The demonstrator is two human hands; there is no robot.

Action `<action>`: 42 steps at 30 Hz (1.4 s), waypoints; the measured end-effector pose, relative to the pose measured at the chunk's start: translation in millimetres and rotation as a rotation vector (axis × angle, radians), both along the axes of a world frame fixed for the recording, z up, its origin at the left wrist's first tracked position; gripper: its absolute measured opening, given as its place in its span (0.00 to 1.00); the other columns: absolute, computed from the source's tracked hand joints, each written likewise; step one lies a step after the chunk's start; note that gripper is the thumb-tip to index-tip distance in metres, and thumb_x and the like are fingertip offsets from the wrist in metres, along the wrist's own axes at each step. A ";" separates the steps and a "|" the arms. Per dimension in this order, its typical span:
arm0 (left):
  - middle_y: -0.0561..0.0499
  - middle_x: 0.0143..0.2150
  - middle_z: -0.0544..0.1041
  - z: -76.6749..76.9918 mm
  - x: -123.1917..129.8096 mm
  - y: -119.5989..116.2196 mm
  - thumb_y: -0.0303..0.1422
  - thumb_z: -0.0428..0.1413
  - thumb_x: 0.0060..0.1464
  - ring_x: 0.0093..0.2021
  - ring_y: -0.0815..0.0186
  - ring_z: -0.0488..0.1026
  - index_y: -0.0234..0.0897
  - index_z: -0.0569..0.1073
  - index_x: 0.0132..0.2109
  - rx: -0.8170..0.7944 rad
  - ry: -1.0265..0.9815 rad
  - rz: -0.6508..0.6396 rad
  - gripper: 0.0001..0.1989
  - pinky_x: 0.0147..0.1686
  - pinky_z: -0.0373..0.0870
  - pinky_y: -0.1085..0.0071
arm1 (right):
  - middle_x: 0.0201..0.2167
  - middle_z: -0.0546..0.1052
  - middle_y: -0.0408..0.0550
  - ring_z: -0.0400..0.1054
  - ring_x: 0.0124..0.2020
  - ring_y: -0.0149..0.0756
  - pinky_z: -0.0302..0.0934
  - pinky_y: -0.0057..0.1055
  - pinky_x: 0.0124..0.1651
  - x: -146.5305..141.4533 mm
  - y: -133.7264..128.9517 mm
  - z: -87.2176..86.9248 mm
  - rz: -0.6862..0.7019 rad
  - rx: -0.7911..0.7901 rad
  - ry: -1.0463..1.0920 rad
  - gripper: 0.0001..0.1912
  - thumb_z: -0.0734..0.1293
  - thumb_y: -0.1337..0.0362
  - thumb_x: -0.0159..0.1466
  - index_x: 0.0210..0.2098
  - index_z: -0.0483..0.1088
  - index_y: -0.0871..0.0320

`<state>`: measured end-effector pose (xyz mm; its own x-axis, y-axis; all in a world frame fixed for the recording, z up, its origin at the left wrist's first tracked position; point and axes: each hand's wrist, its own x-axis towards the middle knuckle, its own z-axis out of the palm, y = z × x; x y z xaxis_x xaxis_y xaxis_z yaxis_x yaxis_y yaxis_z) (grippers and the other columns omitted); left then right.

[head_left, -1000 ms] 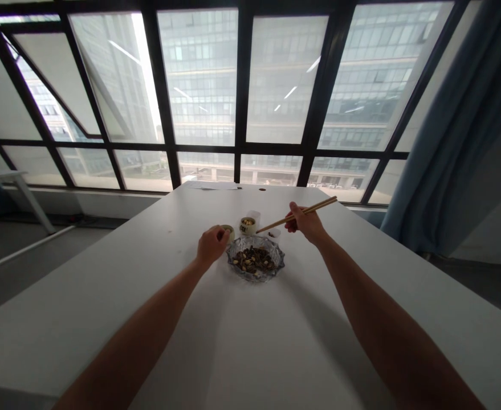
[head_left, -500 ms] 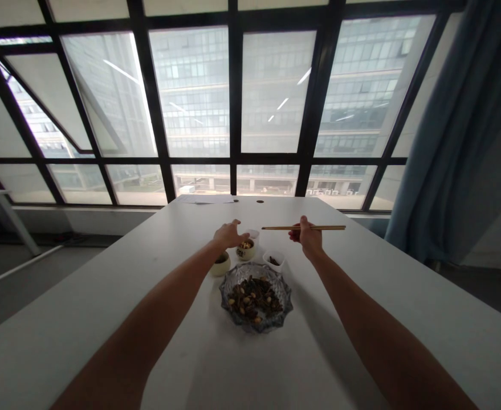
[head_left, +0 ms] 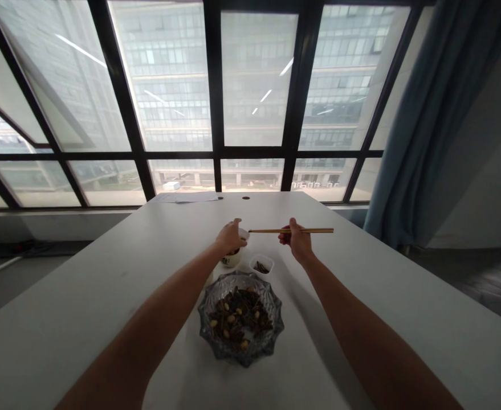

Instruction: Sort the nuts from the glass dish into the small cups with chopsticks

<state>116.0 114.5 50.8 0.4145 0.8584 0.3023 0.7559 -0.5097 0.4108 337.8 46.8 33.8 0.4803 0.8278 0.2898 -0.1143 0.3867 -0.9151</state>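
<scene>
My right hand grips a pair of wooden chopsticks, held level with their tips pointing left. Those tips are beside a small white container, partly hidden by my left hand. My left hand reaches over a cream cup to this container, thumb and fingers apart around its near side; whether it touches is unclear. Nearer lies a white square dish with dark pieces in it. A glass bowl holds dark strips and pale nuts. Behind my left forearm a second cream cup barely shows.
The white table runs toward the windows. Papers and two dark round spots lie at its far edge. A blue curtain hangs at the right.
The view has shifted, so the table items appear lower and further left. My left hand has moved closer to the white container, and the chopstick tips are now beside it.
</scene>
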 end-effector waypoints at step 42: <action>0.38 0.61 0.75 -43.5 -180.1 -85.1 0.48 0.70 0.38 0.61 0.51 0.72 0.34 0.69 0.61 -0.364 -0.261 -0.219 0.44 0.63 0.66 0.56 | 0.11 0.71 0.45 0.61 0.10 0.28 0.57 0.25 0.13 -48.0 -22.7 43.1 0.357 0.038 -0.039 0.29 0.70 0.40 0.60 0.20 0.68 0.58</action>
